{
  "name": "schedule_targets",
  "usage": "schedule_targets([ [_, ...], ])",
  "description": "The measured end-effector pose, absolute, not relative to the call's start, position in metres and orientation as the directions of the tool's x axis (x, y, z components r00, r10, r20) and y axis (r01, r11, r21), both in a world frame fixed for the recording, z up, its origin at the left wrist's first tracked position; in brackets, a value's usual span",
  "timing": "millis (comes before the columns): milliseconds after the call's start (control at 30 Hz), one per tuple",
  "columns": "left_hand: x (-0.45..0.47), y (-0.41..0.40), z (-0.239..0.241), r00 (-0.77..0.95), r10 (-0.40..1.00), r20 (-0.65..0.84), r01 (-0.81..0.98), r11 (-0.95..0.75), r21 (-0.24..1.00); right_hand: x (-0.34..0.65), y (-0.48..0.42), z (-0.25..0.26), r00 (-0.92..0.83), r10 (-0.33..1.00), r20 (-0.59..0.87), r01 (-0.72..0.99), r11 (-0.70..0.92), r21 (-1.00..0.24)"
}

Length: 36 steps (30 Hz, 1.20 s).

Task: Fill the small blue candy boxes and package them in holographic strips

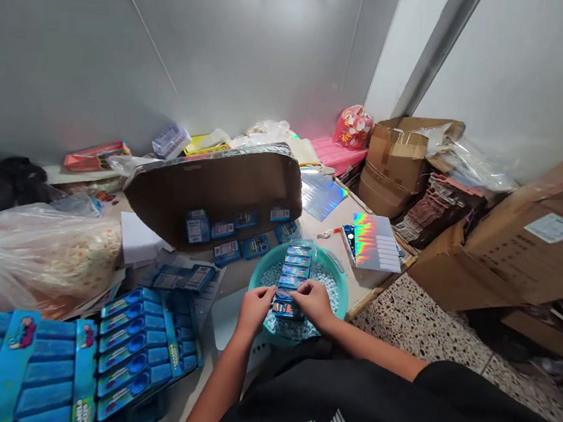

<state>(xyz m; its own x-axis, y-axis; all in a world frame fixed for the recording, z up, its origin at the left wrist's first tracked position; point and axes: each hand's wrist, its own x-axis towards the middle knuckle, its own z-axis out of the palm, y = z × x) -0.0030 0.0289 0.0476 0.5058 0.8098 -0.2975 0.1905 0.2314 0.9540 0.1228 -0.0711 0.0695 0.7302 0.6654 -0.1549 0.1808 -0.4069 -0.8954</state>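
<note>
A row of small blue printed boxes [296, 266] rests across a teal basin [258, 272] filled with pale blue pellets [327, 281]. My left hand [257, 306] pinches the left side of a small blue box [283, 294] near the row's close end. From the right, my right hand [316, 303] pinches the same box with thumb and forefinger. Whether a thin film also lies between my fingertips is too small to tell. One more box [287, 311] sits just in front of my fingers.
Behind the basin, an open carton [213, 190] holds loose blue boxes [227, 251] at its mouth. Blue display packs [131, 349] fill the left front. Rainbow-shiny sheets [378, 245] lie near the table's right edge. Large cardboard boxes [514, 242] stand on the right; a plastic bag [40, 253] bulges at left.
</note>
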Motion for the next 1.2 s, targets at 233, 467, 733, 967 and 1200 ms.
schedule_targets([
  [233,-0.001,0.025,0.036,0.430,0.866,-0.257,0.176,0.198,0.964,0.120,-0.068,0.073,0.738,0.658,-0.154,0.258,-0.484,-0.836],
  [467,-0.001,0.020,0.028,0.344,0.902,-0.259,0.137,0.225,0.965,0.117,-0.066,0.080,0.740,0.650,-0.173,0.273,-0.526,-0.805],
  [733,0.011,0.024,0.010,0.352,0.788,-0.506,0.102,0.505,0.857,0.118,-0.073,0.061,0.788,0.603,-0.126,0.242,-0.492,-0.836],
  [967,0.012,0.023,-0.003,0.383,0.737,-0.557,0.125,0.556,0.822,0.122,-0.077,0.030,0.769,0.631,-0.107,0.176,-0.368,-0.913],
  [1200,0.001,0.022,-0.021,0.520,0.740,-0.426,0.153,0.410,0.899,0.166,-0.111,0.012,0.685,0.727,0.046,0.350,-0.273,-0.896],
])
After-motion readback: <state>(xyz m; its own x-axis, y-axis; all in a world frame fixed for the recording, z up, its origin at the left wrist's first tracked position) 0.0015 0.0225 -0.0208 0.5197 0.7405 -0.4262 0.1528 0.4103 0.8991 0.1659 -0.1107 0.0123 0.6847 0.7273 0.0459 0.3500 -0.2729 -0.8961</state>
